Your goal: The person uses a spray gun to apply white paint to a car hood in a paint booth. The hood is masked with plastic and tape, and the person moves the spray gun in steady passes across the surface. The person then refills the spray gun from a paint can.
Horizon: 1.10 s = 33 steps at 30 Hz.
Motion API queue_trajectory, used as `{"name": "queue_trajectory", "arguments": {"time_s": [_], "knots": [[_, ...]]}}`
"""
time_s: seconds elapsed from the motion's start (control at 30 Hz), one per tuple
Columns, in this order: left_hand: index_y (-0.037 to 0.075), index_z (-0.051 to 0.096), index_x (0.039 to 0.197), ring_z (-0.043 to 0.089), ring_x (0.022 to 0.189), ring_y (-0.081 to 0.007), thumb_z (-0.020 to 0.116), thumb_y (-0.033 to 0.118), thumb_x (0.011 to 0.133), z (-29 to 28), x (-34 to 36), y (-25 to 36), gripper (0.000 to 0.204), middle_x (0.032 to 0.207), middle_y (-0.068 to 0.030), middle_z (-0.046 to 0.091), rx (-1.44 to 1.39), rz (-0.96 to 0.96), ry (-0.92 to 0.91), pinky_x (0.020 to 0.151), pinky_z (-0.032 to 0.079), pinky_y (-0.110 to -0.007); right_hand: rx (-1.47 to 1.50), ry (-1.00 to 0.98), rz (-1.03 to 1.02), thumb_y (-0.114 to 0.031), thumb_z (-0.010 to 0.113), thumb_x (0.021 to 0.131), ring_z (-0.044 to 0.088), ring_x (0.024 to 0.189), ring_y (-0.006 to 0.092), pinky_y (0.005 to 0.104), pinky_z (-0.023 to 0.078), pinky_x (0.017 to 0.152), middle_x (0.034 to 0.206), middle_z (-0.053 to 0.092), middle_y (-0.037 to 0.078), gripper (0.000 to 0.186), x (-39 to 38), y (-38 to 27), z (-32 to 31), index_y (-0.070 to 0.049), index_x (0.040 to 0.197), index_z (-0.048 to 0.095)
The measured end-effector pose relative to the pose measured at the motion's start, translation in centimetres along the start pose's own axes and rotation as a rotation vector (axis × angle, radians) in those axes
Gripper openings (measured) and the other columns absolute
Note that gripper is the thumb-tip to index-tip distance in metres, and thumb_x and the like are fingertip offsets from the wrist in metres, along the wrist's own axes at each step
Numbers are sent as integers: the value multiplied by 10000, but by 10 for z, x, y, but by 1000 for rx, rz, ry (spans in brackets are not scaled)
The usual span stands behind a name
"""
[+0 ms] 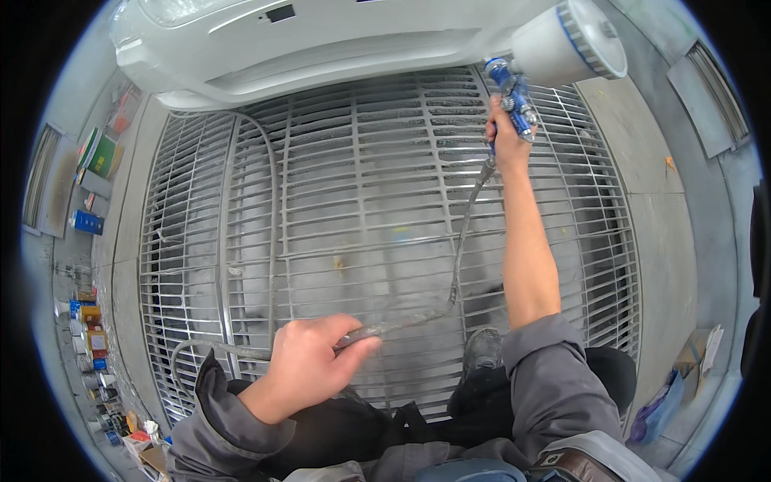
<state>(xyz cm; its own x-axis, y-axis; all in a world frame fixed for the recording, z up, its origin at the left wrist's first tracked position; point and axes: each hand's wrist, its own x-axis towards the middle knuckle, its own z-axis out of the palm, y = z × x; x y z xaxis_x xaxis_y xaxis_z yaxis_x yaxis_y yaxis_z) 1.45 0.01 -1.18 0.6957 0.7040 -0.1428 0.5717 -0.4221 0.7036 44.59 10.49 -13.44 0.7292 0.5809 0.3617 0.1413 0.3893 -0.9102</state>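
Note:
My right hand (511, 136) is closed round the handle of a blue spray gun (514, 96), held out ahead at the upper right. A large white paint cup (569, 44) sits on the gun, tilted to the right. From the gun's handle a grey air hose (462, 241) hangs down and bends toward me. My left hand (309, 357) grips that hose at waist height, thumb and forefinger wrapped round it. Just beyond the gun stands a white car bumper (321, 56), spanning the top of the view; its upper part is cut off.
Underfoot is a metal floor grating (361, 193), with the hose looping across its left side. Cans and boxes (92, 341) line the left wall. Flat panels (707, 96) lean at the right wall. A cardboard piece (695, 353) and a blue plastic bag (658, 410) lie lower right.

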Motion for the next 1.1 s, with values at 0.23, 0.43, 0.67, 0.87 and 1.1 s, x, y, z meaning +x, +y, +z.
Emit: {"name": "queue_trajectory", "arguments": {"time_s": [0.23, 0.43, 0.67, 0.87, 1.1], "knots": [[-7, 759, 922, 637, 586, -191, 856, 115, 866, 19, 18, 30, 166, 722, -125, 695, 25, -46, 36, 566, 493, -314, 66, 170, -10, -201, 789, 992, 545, 496, 80, 249, 388, 444, 642, 611, -5, 243, 44, 4, -67, -55, 835, 674], [-25, 727, 896, 506, 593, -88, 817, 48, 879, 16, 25, 52, 118, 671, -46, 621, -22, -124, 165, 546, 405, -283, 207, 425, 1, -208, 766, 1016, 541, 496, 93, 252, 402, 431, 731, 657, 39, 246, 55, 22, -83, -23, 883, 674], [-26, 707, 905, 482, 569, -74, 867, 62, 855, -12, 15, 56, 190, 644, -28, 594, 50, -127, 358, 528, 374, -260, 381, 269, 63, -264, 713, 1060, 516, 503, 88, 264, 366, 456, 641, 564, -14, 292, 12, 84, -33, -96, 844, 610], [-11, 683, 885, 483, 568, -69, 859, 134, 890, -41, -10, 45, 228, 639, -8, 580, 89, -163, 451, 533, 367, -251, 404, 112, 209, -283, 670, 1083, 513, 578, 104, 272, 397, 530, 724, 536, -3, 232, -62, 102, 73, -115, 945, 590], [-15, 682, 887, 483, 577, -50, 853, 167, 914, -76, -39, 0, 252, 649, 13, 579, -65, -262, 604, 530, 357, -241, 493, -100, 236, -219, 677, 1065, 529, 588, 103, 271, 403, 521, 739, 557, 9, 162, -132, 108, 213, -83, 1014, 604]]}}
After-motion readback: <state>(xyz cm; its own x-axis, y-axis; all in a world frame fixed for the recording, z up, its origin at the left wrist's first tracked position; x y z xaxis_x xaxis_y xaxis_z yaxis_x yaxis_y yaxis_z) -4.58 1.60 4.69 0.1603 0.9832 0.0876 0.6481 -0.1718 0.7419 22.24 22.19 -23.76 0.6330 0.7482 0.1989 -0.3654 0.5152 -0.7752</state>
